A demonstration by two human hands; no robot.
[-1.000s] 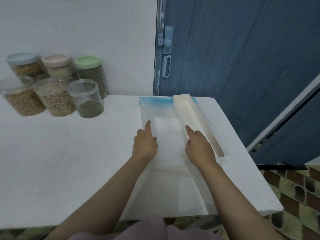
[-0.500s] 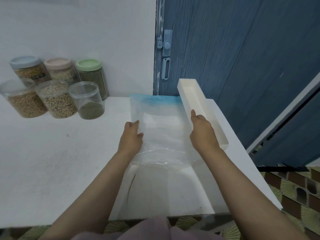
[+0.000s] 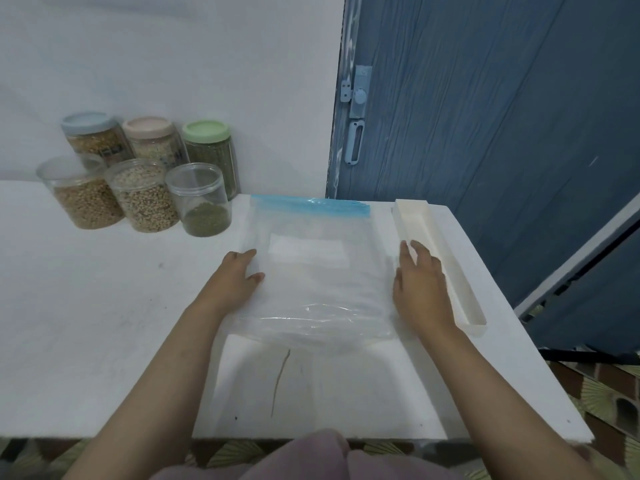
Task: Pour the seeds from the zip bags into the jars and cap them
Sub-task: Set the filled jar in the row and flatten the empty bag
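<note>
The clear plastic zip bag with the blue seal strip (image 3: 311,268) lies flat on the white surface (image 3: 104,323), its seal end pointing away from the person and its near edge wrinkled. It looks empty, so I judge it very light, limp and slippery: it will slide rather than stay put, and it will sag if lifted by one corner. The firmest place to take it is probably the blue seal strip or the two side edges, one hand to each.

The left hand (image 3: 235,277) rests on the bag's left edge with fingers straight and flat, grasping nothing. The right hand (image 3: 420,284) lies at the bag's right edge, fingers also extended and relaxed; its grip is released too.

Counted: one zip bag in view. Six jars stand well to the left by the wall. Three at the back are capped: the blue-lidded jar (image 3: 93,138), the pink-lidded jar (image 3: 152,140) and the green-lidded jar (image 3: 209,150). Three clear plastic jars in front seem uncapped, though a clear lid would be hard to see: one of tan seeds (image 3: 83,195), one of pale speckled seeds (image 3: 143,197) and one partly filled with green seeds (image 3: 201,202). One long white rectangular tray (image 3: 460,292) sits just beside the right hand, near the surface's right edge.
</note>
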